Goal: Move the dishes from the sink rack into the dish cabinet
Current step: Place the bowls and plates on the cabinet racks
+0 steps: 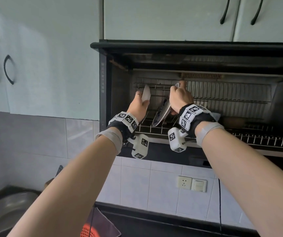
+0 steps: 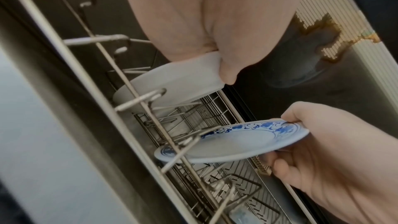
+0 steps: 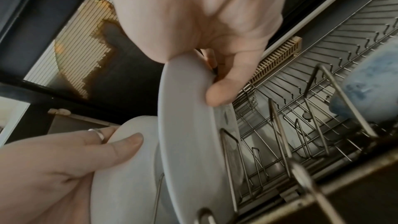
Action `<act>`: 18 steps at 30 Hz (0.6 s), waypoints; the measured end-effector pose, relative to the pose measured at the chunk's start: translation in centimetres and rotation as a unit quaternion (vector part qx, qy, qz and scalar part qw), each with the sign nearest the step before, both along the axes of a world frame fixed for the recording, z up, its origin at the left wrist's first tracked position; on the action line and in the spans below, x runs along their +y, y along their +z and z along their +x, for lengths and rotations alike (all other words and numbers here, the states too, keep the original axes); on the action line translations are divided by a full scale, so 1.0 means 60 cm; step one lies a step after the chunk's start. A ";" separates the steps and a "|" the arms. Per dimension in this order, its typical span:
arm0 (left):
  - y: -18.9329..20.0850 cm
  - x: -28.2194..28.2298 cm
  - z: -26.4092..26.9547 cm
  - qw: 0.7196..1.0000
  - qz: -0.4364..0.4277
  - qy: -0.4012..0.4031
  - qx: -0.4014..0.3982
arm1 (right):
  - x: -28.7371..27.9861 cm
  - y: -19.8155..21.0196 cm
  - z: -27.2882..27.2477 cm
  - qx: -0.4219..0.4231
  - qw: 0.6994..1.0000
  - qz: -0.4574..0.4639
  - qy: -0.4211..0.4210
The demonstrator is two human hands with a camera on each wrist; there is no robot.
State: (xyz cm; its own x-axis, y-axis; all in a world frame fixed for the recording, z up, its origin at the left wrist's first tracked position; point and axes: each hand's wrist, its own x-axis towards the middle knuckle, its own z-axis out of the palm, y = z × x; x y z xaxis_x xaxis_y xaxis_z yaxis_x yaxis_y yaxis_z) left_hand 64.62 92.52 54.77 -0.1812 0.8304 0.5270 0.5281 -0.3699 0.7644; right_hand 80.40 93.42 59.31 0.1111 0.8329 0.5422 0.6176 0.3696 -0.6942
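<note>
Both hands pinching plates: left hand white plate, right hand blue plate, sliding upright into rack slots.

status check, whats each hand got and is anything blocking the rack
Left hand grips white dish, standing in cabinet rack. Right hand grips blue-patterned plate, tilted between the rack wires. Nothing blocking either slot.

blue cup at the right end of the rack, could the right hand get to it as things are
Probably not yet. The right hand grips a patterned plate standing in the wire rack. The blue cup sits further right with open rack between, so a freed hand could likely reach it.
</note>
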 end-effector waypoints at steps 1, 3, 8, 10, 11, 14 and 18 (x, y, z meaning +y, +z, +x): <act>-0.002 0.002 0.005 1.000 -0.006 -0.003 0.006 | 0.001 -0.003 0.001 0.005 1.000 -0.003 0.001; -0.003 0.003 0.013 1.000 -0.013 -0.005 0.006 | 0.002 -0.007 0.001 0.017 1.000 -0.006 0.003; -0.001 -0.005 0.009 1.000 -0.012 -0.003 0.006 | -0.015 -0.003 -0.001 0.042 0.998 -0.047 0.015; -0.002 -0.011 0.005 1.000 -0.007 0.002 0.023 | -0.020 -0.002 -0.003 0.053 0.996 -0.066 0.010; -0.005 -0.013 0.003 0.999 -0.008 0.009 0.031 | -0.023 -0.005 -0.004 0.055 0.996 -0.070 0.007; -0.014 -0.024 -0.005 0.999 0.003 0.027 0.044 | -0.035 -0.020 -0.002 0.047 0.997 -0.067 0.008; -0.018 -0.047 -0.011 0.998 0.028 0.019 0.050 | -0.064 -0.028 0.004 0.038 0.997 -0.065 0.018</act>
